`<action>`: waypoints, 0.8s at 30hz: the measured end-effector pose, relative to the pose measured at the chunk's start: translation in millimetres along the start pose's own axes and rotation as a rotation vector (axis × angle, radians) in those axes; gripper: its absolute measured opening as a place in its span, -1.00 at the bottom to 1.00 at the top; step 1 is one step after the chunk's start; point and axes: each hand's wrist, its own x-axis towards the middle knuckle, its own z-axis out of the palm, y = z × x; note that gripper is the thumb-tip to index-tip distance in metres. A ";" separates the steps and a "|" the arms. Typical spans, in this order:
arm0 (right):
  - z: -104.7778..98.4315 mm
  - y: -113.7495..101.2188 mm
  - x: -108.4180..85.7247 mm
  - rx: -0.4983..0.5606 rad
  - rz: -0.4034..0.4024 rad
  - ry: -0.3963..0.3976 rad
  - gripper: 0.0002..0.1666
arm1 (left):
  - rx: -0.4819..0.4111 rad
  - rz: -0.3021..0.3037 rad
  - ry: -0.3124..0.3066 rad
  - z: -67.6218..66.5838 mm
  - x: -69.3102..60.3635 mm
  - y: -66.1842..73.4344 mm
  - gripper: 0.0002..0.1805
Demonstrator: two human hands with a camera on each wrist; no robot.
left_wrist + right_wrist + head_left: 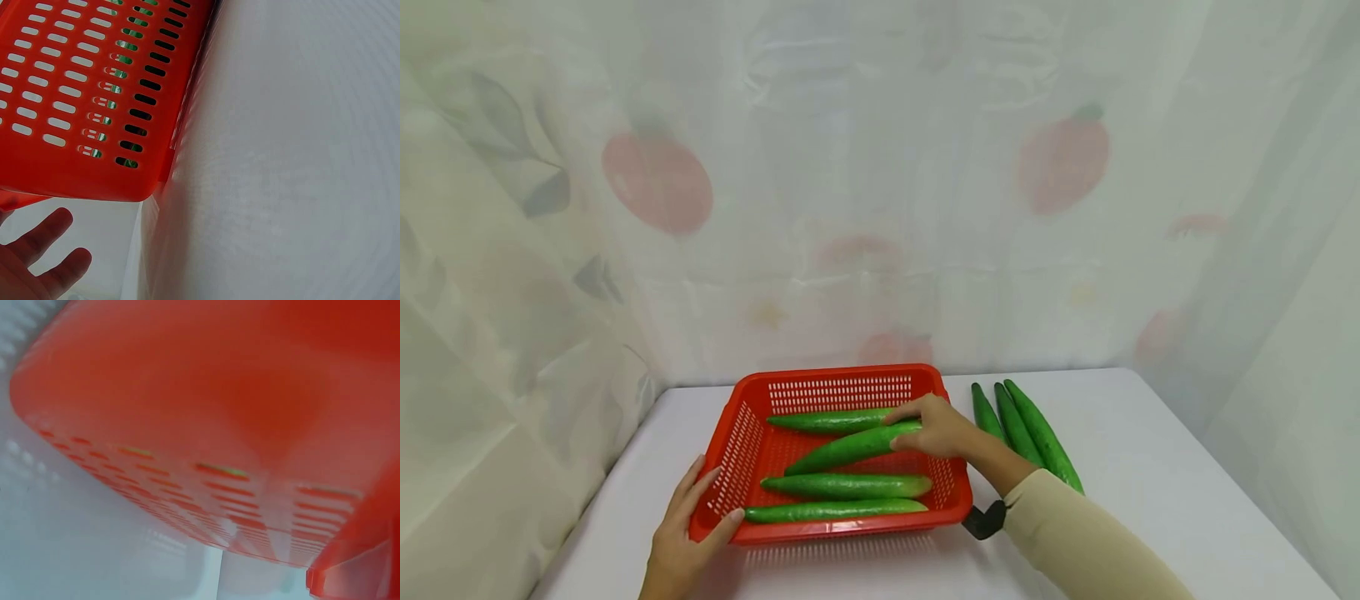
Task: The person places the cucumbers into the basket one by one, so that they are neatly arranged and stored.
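My right hand (928,429) grips a green cucumber (850,448) by its right end, inside a red slotted plastic basket (835,527). That cucumber slants, its left tip low over the basket floor. Around it lie a back cucumber (823,422), partly behind my fingers, and two front ones, a thicker cucumber (850,485) and a slimmer cucumber (838,509). At the basket's front left corner, my left hand (685,533) rests on the rim, thumb and fingers spread. Some of its fingers (47,234) show straight below the rim in the left wrist view. The right wrist view shows only the basket's outer wall (187,394).
Three more cucumbers (1030,425) lie side by side on the white table (1150,475), right of the basket and partly behind my right forearm. A black device (985,521) sits at the right wrist. A pale printed curtain (865,167) stands behind the table and along its sides.
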 end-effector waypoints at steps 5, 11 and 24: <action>3.2 -1.1 3.1 -0.013 -0.008 -0.031 -0.67 | 0.002 -0.013 -0.002 0.8 0.5 -0.9 -0.32; 6.4 -2.1 8.0 -0.075 -0.029 -0.059 -0.67 | 0.007 -0.013 -0.001 0.1 2.0 0.0 -0.32; 13.5 -3.2 14.0 -0.168 0.039 -0.120 -0.62 | 0.016 -0.031 -0.022 -2.6 2.4 4.8 -0.31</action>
